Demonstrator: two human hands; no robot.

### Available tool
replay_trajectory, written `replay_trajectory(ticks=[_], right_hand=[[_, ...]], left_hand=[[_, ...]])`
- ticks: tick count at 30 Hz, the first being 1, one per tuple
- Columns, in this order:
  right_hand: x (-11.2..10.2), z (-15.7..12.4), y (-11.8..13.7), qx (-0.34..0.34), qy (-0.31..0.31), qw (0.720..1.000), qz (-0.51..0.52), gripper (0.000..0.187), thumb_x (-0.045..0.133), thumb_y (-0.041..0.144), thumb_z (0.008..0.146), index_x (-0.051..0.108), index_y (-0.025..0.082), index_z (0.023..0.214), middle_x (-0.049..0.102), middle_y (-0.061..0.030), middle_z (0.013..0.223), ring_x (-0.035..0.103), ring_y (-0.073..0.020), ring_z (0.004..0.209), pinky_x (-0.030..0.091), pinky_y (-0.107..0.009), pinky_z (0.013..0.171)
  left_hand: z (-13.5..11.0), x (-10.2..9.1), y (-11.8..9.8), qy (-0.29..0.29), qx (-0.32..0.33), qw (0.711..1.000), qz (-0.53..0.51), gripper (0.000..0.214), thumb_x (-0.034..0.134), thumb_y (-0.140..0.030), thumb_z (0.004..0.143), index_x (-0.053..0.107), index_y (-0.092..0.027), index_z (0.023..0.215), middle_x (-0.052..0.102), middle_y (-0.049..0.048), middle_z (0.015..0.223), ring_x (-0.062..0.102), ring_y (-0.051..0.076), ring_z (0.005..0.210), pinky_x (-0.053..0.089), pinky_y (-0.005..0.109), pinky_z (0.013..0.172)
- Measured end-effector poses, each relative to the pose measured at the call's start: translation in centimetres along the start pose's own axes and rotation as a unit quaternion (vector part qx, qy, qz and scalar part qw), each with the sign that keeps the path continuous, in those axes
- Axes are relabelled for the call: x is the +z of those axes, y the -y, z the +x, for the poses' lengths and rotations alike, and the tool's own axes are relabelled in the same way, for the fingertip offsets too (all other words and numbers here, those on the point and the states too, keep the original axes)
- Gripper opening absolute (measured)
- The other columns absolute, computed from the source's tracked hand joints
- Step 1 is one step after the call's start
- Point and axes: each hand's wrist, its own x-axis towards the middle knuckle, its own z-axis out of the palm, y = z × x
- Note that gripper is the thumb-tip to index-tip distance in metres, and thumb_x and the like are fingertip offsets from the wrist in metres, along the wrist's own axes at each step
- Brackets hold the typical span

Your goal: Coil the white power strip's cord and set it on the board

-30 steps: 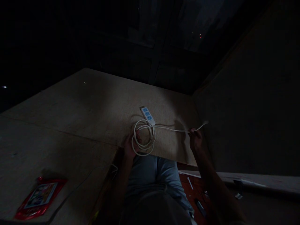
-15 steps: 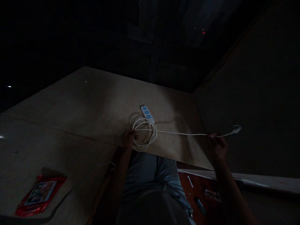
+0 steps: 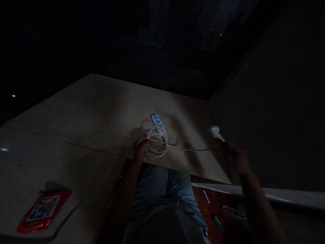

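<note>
A white power strip (image 3: 157, 123) with blue socket faces lies on the table, just beyond a loosely coiled white cord (image 3: 166, 149). My left hand (image 3: 140, 149) is closed on the left side of the coil. From the coil the cord runs right to my right hand (image 3: 235, 154), whose fingers are closed on it close to the plug. The white plug (image 3: 215, 130) sticks up and to the left above that hand, a little blurred. The light is dim, so the finger details are hard to see.
A red packet (image 3: 43, 210) lies at the lower left of the table (image 3: 83, 112), beside a dark cable (image 3: 76, 207). A wall (image 3: 274, 135) stands on the right. Below it, on the reddish floor, are a white strip (image 3: 206, 196) and a dark, slim object (image 3: 217, 222).
The plug has swung left and up, from pointing right to pointing toward the coil. The cord between my hands has gone from taut to sagging. My left hand stays at the coil.
</note>
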Motion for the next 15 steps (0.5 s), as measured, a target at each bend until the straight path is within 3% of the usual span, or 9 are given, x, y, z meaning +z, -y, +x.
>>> replay_trajectory(ticks=[3,7,11,15], right_hand=[[3.0,2.1,2.6,-0.063,0.126,0.99,-0.016,0.042,0.045,0.017,0.094,0.064,0.022,0.13,0.067,-0.0102,0.099,0.061,-0.0226,0.09,0.051,-0.036,0.077],[8.0,4.4,4.4,-0.099,0.242,0.963,-0.067,0.05,0.044,0.001,0.087,0.068,0.021,0.126,0.068,-0.0108,0.098,0.058,-0.0237,0.093,0.049,-0.036,0.082],[12.3,5.4,4.9,-0.09,0.278,0.954,-0.063,0.056,0.044,-0.008,0.08,0.071,0.019,0.12,0.068,-0.0113,0.102,0.059,-0.0223,0.096,0.048,-0.034,0.088],[15.4,5.5,4.9,-0.09,0.286,0.954,0.022,0.047,0.048,-0.005,0.081,0.075,0.021,0.11,0.068,-0.0099,0.103,0.061,-0.0211,0.098,0.047,-0.033,0.09]], left_hand=[[-0.5,0.5,-0.5,0.042,-0.008,0.999,-0.009,0.032,0.07,-0.028,0.056,0.072,-0.013,0.084,0.071,0.0066,0.08,0.07,0.024,0.078,0.053,0.033,0.075],[-1.1,0.8,-1.1,0.11,-0.039,0.992,-0.057,0.034,0.066,-0.022,0.053,0.074,-0.013,0.085,0.073,0.0092,0.086,0.07,0.029,0.089,0.053,0.04,0.087],[-1.5,0.6,-1.0,0.154,-0.042,0.985,-0.066,0.044,0.068,-0.018,0.052,0.074,-0.014,0.096,0.074,0.0106,0.095,0.069,0.03,0.098,0.051,0.041,0.093],[-1.3,0.2,-0.3,0.212,-0.003,0.977,0.011,0.053,0.076,-0.022,0.06,0.07,-0.015,0.113,0.071,0.0121,0.111,0.065,0.029,0.108,0.05,0.04,0.097]])
